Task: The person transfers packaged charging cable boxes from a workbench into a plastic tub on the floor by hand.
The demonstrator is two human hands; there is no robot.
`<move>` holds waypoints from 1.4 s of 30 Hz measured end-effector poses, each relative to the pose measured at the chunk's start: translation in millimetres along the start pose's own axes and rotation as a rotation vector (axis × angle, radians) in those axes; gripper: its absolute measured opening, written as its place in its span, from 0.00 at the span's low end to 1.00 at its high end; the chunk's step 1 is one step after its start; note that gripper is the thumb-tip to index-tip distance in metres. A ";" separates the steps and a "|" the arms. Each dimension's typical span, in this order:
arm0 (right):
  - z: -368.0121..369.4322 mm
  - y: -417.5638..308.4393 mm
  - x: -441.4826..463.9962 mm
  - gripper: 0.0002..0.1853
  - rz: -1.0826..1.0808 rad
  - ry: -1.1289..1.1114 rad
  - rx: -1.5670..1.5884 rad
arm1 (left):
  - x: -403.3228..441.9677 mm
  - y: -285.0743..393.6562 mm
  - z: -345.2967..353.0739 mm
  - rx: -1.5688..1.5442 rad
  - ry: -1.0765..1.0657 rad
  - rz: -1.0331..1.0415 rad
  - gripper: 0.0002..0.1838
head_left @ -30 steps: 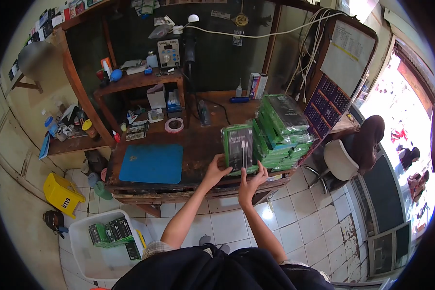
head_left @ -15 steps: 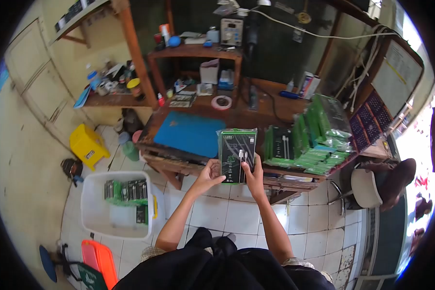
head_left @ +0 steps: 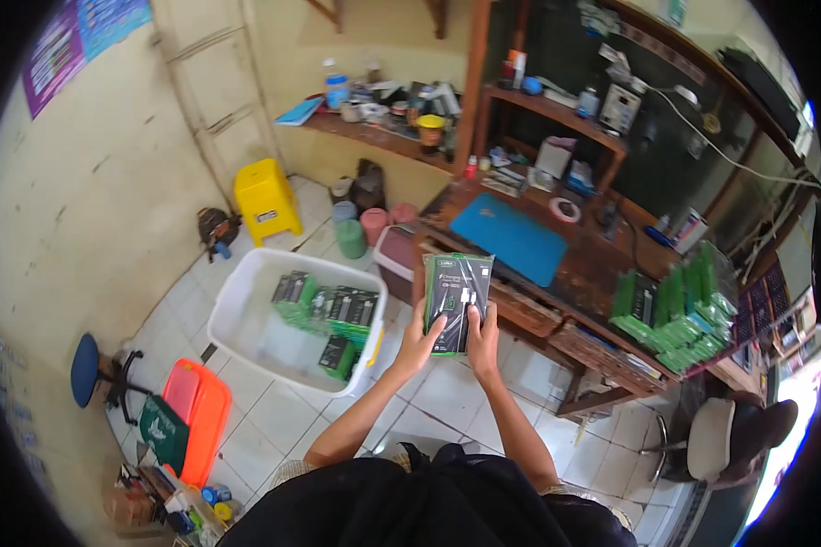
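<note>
Both of my hands hold a plastic-wrapped pack of charging cable boxes, black and green with a white cable pictured on the front. My left hand grips its lower left edge, thumb across the front. On the lower right, my right hand is closed round it in the same way. To the left on the floor stands a white plastic tub with several similar green-black packs inside. More such packs are stacked on the right end of the wooden workbench.
A blue mat lies on the bench. Behind the tub stand a yellow stool and small bins. An orange lid lies on the floor left of me. A chair stands at right.
My view has turned left, so the tub sits nearer the middle and the bench farther right. The pack has moved with my hands from before the bench toward the tub, still held.
</note>
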State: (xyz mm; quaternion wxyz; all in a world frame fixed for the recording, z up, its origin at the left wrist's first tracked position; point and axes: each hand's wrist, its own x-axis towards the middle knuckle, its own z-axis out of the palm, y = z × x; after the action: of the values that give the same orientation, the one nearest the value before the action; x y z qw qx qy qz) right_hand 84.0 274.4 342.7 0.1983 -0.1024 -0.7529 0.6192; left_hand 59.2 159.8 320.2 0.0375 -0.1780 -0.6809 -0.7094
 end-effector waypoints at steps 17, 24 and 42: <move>277.0 13.7 -83.2 0.25 0.073 -0.778 0.245 | -61.9 -13.2 -308.7 0.532 0.651 -0.287 0.19; 386.6 31.1 -61.4 0.22 0.229 -0.737 0.284 | -28.2 -58.9 -402.3 0.536 0.607 -0.348 0.20; 594.7 80.5 -28.0 0.21 0.604 -0.239 0.396 | 60.6 -173.3 -614.6 -0.405 0.054 -0.654 0.22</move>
State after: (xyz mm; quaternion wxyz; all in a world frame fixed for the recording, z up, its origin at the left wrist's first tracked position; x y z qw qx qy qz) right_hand -151.2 -250.0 167.7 -0.0663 -0.2065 -0.5725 0.7907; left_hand -172.5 -418.6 167.7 -0.2090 0.0635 -0.5465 -0.8084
